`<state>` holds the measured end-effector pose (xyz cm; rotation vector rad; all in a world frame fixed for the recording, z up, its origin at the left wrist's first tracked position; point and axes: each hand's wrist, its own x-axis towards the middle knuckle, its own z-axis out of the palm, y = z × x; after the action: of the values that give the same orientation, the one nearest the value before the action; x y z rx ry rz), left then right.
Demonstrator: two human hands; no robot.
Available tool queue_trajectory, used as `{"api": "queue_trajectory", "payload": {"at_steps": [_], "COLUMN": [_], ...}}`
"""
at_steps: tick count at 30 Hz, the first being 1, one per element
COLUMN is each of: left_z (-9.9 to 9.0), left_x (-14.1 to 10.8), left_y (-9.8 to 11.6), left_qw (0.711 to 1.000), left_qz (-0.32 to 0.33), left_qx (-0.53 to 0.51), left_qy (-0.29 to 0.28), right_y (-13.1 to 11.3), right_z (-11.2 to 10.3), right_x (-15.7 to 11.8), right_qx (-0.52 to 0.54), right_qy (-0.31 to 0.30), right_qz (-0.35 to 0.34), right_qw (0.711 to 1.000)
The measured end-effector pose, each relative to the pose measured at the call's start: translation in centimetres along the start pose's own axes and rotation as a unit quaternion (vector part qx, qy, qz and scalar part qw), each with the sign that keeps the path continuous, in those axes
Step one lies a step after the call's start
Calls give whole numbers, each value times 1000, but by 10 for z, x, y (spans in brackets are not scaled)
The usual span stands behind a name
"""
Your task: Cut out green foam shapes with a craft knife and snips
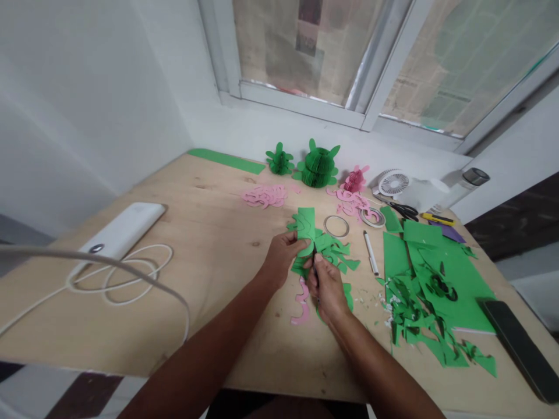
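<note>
My left hand (283, 256) pinches a piece of green paper (306, 221) that has curved outlines marked on it. Wrapped round a dark, slim cutting tool (315, 269), probably scissors, my right hand (329, 286) holds its tip against the paper's right edge. The fingers cover most of the tool. Beneath both hands lie cut green scraps (336, 250). A wavy pink paper strip (300, 308) rests just left of my right hand, and a green cut-out (347, 295) is partly hidden behind that hand.
Folded green paper figures (318, 167), a pink one (354, 179) and a small fan (393, 183) stand along the wall. Pink cut strips (264, 195), a pen (371, 253), green sheets (463, 279) and a phone (522, 349) lie around. A white power bank (126, 230) with looped cable sits left.
</note>
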<state>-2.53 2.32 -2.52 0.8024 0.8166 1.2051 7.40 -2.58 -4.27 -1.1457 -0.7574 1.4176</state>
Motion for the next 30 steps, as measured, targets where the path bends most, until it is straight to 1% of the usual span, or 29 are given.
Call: {"api": "queue_trajectory", "payload": {"at_steps": [10, 15, 22, 30], "left_z": [-6, -6, -9, -6], "left_x": [1, 2, 2, 1], "left_y": [0, 2, 0, 4], "left_qw": [999, 999, 998, 998], "left_qz": [7, 3, 6, 4], "left_qx": [36, 39, 35, 43], "left_qy": [-39, -37, -49, -33], "right_y": [-1, 0, -1, 0], "right_z": [-1, -2, -2, -3], "right_x": [1, 1, 1, 2], "right_qx": [-4, -4, -9, -12], "right_qy": [-1, -3, -4, 1], "right_qz": [2, -7, 1, 0], "right_qw": [1000, 1000, 1000, 1000]}}
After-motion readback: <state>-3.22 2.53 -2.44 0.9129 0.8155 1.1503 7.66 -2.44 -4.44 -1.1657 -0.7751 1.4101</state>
